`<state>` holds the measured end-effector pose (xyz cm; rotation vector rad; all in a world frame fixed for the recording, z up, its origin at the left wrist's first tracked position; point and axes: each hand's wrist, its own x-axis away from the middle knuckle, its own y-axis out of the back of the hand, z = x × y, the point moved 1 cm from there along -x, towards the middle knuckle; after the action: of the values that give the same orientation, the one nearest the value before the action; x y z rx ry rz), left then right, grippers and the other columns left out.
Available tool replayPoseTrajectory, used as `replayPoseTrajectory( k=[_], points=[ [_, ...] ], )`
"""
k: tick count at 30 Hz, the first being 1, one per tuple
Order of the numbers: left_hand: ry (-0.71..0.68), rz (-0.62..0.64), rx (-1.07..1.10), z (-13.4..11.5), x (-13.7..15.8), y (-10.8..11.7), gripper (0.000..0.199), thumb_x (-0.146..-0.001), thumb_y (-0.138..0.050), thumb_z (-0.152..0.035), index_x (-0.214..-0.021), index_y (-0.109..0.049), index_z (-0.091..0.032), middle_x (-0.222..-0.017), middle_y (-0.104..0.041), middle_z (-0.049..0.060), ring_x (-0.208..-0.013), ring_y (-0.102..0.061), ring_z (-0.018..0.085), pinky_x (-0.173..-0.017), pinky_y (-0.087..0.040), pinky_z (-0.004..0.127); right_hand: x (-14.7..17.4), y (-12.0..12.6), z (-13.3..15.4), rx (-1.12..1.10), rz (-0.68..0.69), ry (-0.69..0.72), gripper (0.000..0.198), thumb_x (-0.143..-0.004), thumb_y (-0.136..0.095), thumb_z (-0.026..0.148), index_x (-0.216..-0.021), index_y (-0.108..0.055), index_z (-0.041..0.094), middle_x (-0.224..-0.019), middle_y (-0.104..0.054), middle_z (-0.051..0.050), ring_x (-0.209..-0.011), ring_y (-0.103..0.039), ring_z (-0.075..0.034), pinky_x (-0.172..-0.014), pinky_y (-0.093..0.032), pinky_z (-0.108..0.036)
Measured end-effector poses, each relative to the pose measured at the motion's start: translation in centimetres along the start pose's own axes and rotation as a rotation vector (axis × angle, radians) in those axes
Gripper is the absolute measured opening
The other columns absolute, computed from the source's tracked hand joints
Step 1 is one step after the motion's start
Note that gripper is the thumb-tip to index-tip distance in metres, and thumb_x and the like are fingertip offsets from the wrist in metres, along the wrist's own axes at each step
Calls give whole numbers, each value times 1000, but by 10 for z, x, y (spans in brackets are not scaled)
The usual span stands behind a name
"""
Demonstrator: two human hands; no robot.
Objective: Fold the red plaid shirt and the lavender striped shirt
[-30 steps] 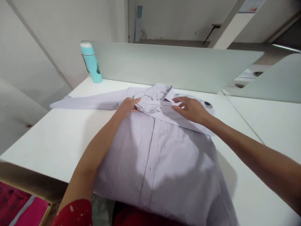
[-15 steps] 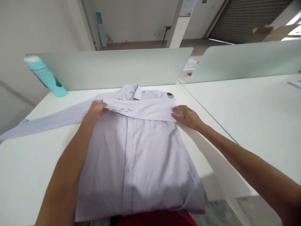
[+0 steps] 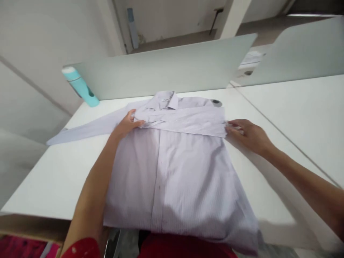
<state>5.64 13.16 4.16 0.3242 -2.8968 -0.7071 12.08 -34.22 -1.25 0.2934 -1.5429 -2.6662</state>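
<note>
A light purple striped shirt lies front up on the white table, its collar at the far side. One sleeve is folded straight across the chest, and the other sleeve stretches out to the left. At the cuff end of the folded sleeve, my left hand rests with thumb and fingers spread around the cloth. My right hand is at the fold on the shirt's right side, its fingertips at the edge and thumb apart from the fingers.
A turquoise bottle-shaped object leans at the table's back left corner. Frosted divider panels run along the back edge. A round cable hole sits by the shirt's right shoulder. A seam crosses the table on the right.
My left hand has gone from pinching the cuff to spreading its fingers over it. My right hand stays by the fold, slightly farther off. The camera view has swung left.
</note>
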Motion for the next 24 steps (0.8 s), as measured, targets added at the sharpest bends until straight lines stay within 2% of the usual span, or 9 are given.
replayPoseTrajectory(
  k=[2, 5, 9, 11, 14, 17, 18, 20, 24],
  points=[
    [-54, 77, -46, 7, 1, 2, 91, -77, -86, -45, -157, -48, -21, -124, -70, 11, -116, -68, 27, -106, -52, 40, 3, -5, -2, -2, -39, 16, 35, -93, -56, 46, -116, -70, 25, -139, -68, -14, -111, -68, -32, -101, -50, -44],
    [-73, 103, -84, 15, 3, 8, 77, -82, -78, -55, -150, -59, -23, -113, -70, 8, -111, -67, 28, -108, -49, 44, 4, -12, -7, -13, -92, 45, 29, -92, -53, 45, -109, -69, 26, -140, -68, -13, -132, -61, -33, -112, -45, -45],
    [-92, 244, -68, 19, 12, 16, 90, -77, -82, -45, -159, -49, -26, -124, -70, 9, -116, -66, 29, -106, -50, 43, 0, -20, -16, 33, -121, 74, 40, -89, -47, 53, -110, -69, 26, -138, -69, -13, -130, -62, -35, -110, -48, -50],
    [-129, 262, -108, 21, 14, 16, 89, -74, -82, -36, -156, -50, -25, -131, -68, 10, -116, -66, 28, -105, -49, 41, -3, -23, -19, 86, -127, 90, 50, -86, -42, 58, -111, -70, 24, -137, -70, -13, -128, -63, -37, -108, -51, -53],
    [-179, 158, -177, 23, 12, 8, 68, -75, -75, -31, -141, -61, -24, -122, -69, 7, -105, -65, 24, -99, -49, 37, -5, -28, -23, 177, -137, 150, 59, -84, -37, 59, -115, -71, 21, -135, -71, -13, -125, -63, -39, -105, -53, -55],
    [-160, -16, -103, 27, 4, -4, 27, -83, -71, -41, -100, -69, -21, -89, -66, 1, -87, -63, 18, -86, -48, 31, -5, -32, -26, 210, -172, 209, 60, -88, -35, 58, -117, -72, 21, -133, -72, -13, -124, -64, -38, -104, -54, -54],
    [-138, -75, -66, 28, 1, -8, 25, -85, -70, -45, -85, -65, -20, -79, -61, -1, -81, -61, 17, -81, -48, 29, -5, -33, -27, 211, -181, 218, 59, -88, -35, 57, -117, -72, 21, -133, -72, -14, -123, -64, -38, -104, -54, -54],
    [-90, -161, -11, 29, -6, -12, 39, -86, -70, -48, -66, -50, -21, -67, -50, -2, -73, -58, 16, -73, -46, 27, -5, -34, -31, 211, -186, 230, 58, -90, -35, 56, -117, -72, 21, -133, -72, -14, -122, -64, -37, -103, -54, -54],
    [15, -315, -8, 30, -15, -17, 39, -85, -71, -36, -60, -44, -22, -60, -44, -4, -66, -58, 15, -66, -46, 25, -6, -36, -38, 199, -189, 250, 53, -91, -38, 55, -117, -72, 23, -134, -71, -13, -122, -64, -36, -103, -53, -52]
  ],
)
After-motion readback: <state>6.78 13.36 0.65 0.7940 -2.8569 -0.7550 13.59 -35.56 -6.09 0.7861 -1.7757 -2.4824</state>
